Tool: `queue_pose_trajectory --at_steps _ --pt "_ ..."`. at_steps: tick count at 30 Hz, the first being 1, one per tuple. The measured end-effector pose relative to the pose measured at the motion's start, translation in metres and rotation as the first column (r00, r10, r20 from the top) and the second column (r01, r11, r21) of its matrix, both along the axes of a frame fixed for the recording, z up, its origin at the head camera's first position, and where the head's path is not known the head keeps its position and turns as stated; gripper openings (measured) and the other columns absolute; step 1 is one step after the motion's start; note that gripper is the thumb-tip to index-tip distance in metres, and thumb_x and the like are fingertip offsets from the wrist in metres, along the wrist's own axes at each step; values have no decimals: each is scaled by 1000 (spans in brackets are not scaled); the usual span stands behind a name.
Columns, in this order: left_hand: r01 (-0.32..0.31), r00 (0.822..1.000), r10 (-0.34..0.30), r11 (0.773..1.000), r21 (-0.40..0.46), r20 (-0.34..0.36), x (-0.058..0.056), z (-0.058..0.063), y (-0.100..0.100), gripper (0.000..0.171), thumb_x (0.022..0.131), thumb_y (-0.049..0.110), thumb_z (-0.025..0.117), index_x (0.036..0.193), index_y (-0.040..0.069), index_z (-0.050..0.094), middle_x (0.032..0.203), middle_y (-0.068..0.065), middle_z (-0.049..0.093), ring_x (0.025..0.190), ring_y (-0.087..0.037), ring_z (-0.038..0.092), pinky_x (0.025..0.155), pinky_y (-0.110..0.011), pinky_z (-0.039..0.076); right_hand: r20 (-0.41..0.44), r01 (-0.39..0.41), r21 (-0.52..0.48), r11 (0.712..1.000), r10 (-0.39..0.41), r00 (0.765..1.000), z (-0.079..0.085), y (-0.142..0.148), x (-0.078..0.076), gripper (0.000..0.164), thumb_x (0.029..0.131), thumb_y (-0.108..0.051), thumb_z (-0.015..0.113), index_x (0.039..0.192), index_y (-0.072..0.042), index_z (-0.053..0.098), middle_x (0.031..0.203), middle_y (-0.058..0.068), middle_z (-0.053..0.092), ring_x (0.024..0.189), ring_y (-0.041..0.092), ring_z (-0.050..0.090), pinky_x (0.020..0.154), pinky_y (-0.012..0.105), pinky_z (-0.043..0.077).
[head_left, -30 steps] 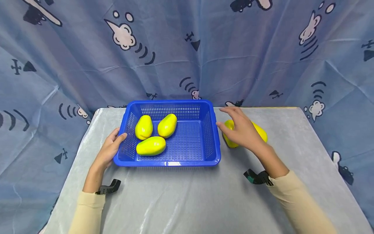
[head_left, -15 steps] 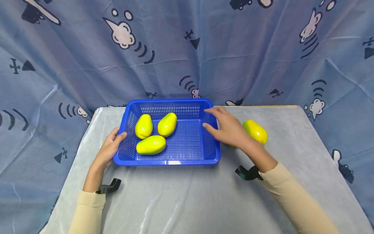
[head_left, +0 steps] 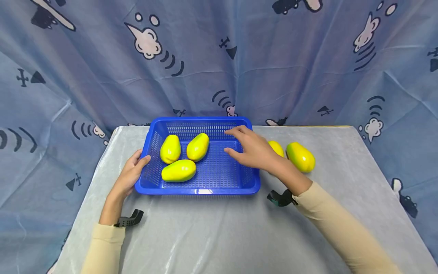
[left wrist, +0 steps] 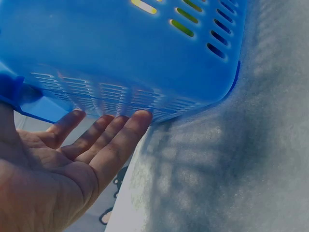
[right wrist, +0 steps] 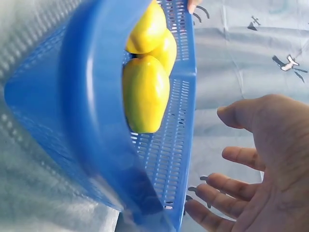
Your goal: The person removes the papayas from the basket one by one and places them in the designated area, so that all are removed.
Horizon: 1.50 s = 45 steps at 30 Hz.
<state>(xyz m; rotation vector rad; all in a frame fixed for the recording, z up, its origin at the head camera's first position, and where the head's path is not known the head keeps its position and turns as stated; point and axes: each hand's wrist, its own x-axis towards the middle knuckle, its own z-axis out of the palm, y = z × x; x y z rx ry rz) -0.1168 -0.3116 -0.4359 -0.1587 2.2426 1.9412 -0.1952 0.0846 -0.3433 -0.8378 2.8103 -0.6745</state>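
Grey tabletop, right hand now farther left, over the blue basket.

Blue cartoon-printed curtain behind a pale grey table.

Your work area presents as a small, curtained-off recording station. Identify it by the following features. A blue curtain, printed with white cartoon clouds and dark motifs, hangs behind the counter and along its left and right sides. The counter before you has a pale grey, lightly creased surface. A black left-wrist unit and a black right-wrist unit indicate a capture setup. You cannot determine from these views whether the station stands in a home, a lab or an office.
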Motion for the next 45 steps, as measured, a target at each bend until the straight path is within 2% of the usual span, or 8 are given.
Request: queue_pose_trajectory --at_steps 5,12,23,33,39,45 --pt "-4 1000 4 1000 -3 -3 0 -2 -2 59 114 33 46 161 1 30 115 5 66 96 -7 71 80 -28 64 -15 -49 28 998 49 999 -2 -12 -3 59 101 -37 71 153 -15 55 154 14 54 136 34 60 110 56 56" --pt "-10 1000 11 1000 10 -10 2 1 -5 56 114 31 46 157 -2 33 111 5 66 93 -7 71 77 -27 64 -7 -154 36 987 154 988 -4 -29 -9 55 101 -32 71 152 -16 57 154 12 55 142 32 56 115 54 52" --pt "-5 1000 5 1000 29 -8 0 -3 -2 58 114 31 46 159 -2 31 113 3 66 94 -8 72 78 -28 65 -13 -289 84 954 291 957 -9 -48 -19 55 101 -30 72 151 -13 57 153 12 55 139 29 57 117 47 51" --pt "-1 1000 1 1000 11 -14 -3 -3 1 58 113 33 46 159 0 33 119 0 64 96 -8 71 80 -28 64 20 -316 119 941 316 949 -10 -58 -28 58 100 -31 73 153 -13 55 157 14 51 143 32 54 119 50 49" --pt "6 1000 -5 1000 24 -6 -2 -4 0 56 114 32 46 158 -1 32 117 0 65 96 -8 72 79 -28 65 64 -362 83 928 358 932 -18 -70 -36 54 99 -24 75 150 -14 58 152 12 55 140 29 56 120 48 48" --pt "-1 1000 1 1000 24 -3 -3 -5 -2 57 114 32 45 158 -1 32 117 1 64 96 -8 71 80 -28 64 65 -391 87 916 387 920 -29 -81 -45 52 98 -20 75 148 -15 61 151 11 57 141 30 55 124 48 44"
